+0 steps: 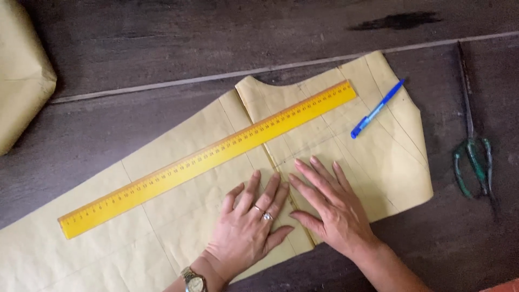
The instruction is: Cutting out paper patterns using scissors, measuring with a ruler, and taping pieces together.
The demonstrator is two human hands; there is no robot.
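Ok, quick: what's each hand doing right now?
Left hand: open, flat on the paper pattern, holding nothing.
Right hand: open, flat on the same paper, holding nothing.

The brown paper pattern [178, 205] and folded paper [21, 81] run past the left edge.

one yellow ruler [208, 158], one blue pen [377, 110], one pair of scissors [473, 143], two hands [246, 230], two finger rings [264, 213], one wristwatch [193, 280]

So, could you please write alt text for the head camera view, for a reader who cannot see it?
Two hands, left hand and right hand, press flat side by side on a tan paper pattern spread over a dark wooden floor. A long yellow ruler lies diagonally across the paper, with a blue pen on it and green-handled scissors to the right.
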